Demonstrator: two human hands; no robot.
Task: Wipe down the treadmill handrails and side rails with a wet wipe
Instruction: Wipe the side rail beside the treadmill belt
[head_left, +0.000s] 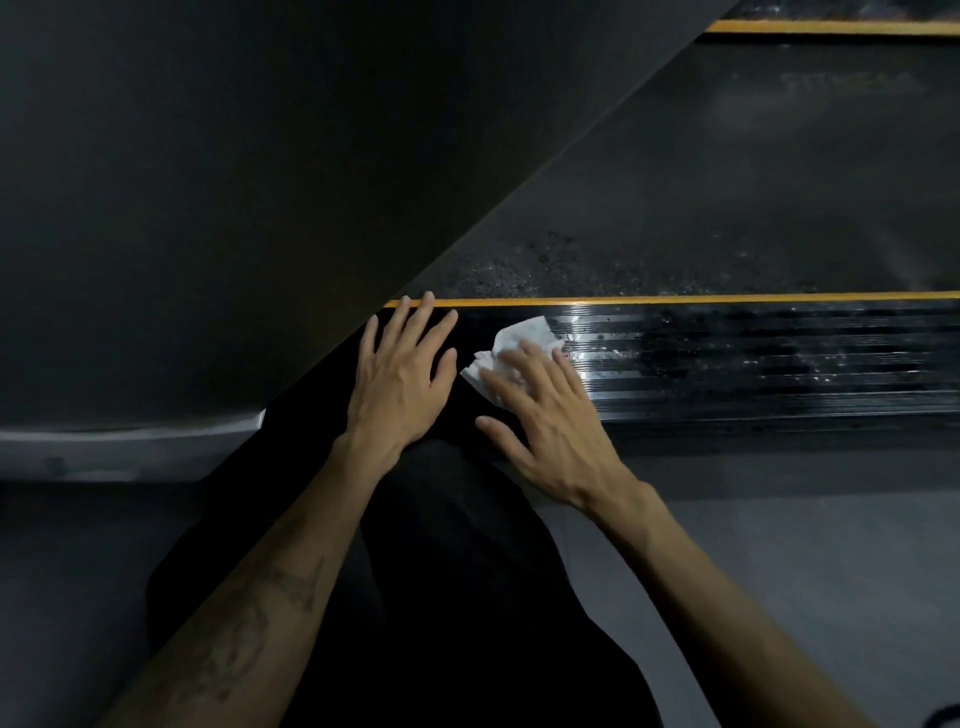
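Left hand (402, 374) laid flat, fingers straight and spread. Right hand (550, 415) just beside it, fingers extended, fingertips blurred, seemingly pressing down. Both forearms bare.

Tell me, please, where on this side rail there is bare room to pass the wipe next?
The ribbed side rail lies bare to the right of the right hand, between the yellow stripe and the grey floor. It is crowded at the rail's left end, where the left hand rests flat beside the wet wipe under the right fingers.
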